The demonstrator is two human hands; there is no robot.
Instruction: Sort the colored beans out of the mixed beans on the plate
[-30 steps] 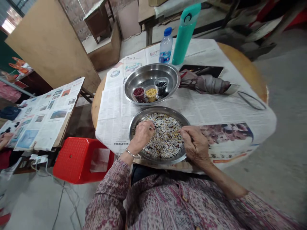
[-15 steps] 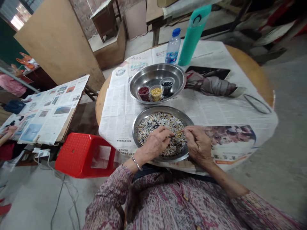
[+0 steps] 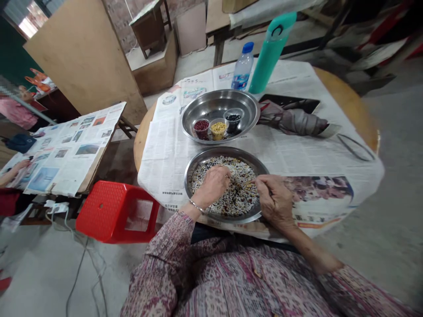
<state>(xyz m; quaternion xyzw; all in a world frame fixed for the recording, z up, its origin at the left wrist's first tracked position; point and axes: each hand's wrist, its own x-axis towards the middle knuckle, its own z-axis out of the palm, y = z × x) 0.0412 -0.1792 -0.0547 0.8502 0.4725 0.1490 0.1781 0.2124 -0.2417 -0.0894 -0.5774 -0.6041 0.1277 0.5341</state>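
A metal basin (image 3: 188,193) in front of me holds mixed white, black, yellow and dark red grains and beans (image 3: 243,193). My left hand (image 3: 214,182) is over the middle of the mix with its fingers curled down; the fingertips are partly hidden. At the basin's right rim my right hand (image 3: 276,200) is closed in a pinch; what it holds is too small to name. Behind stands a second metal basin (image 3: 211,99) with three clear cups: dark red beans (image 3: 201,125), yellow beans (image 3: 218,128) and black beans (image 3: 233,118).
Newspaper (image 3: 161,154) covers the round table. At the back are a water bottle (image 3: 243,68), a teal bottle (image 3: 271,55), a dark flat case (image 3: 297,102) and a folded umbrella (image 3: 297,121). A red stool (image 3: 102,211) stands left. Another person's hand (image 3: 22,164) rests at the side table.
My left hand has moved slightly left and up, away from my right hand, and its fingers now point down into the mix. My right hand stays at the rim.
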